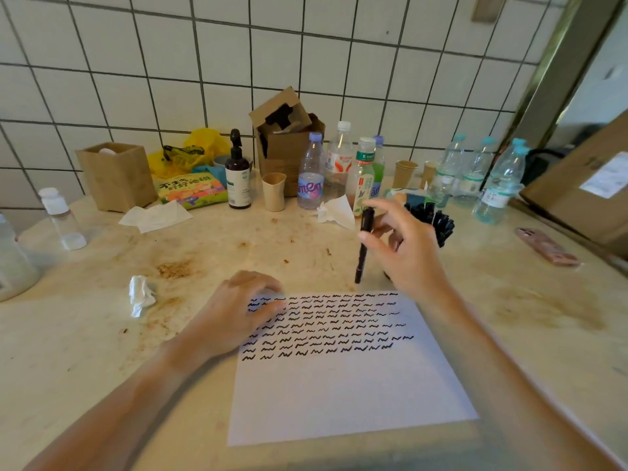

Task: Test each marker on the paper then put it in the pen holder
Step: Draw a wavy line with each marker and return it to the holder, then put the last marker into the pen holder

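I'm seeing L hand point(244, 309) lying flat, fingers spread on paper point(343, 379) top-left corner, pinning sheet vs sliding. R hand point(404, 246) pinching marker point(363, 244) upright, lifted off paper beside pen holder point(430, 220), prob. for drop-in w/ other markers.

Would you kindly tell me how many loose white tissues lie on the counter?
3 tissues: one crumpled beside the left hand, one flat before the wooden box, one by the plastic bottles.
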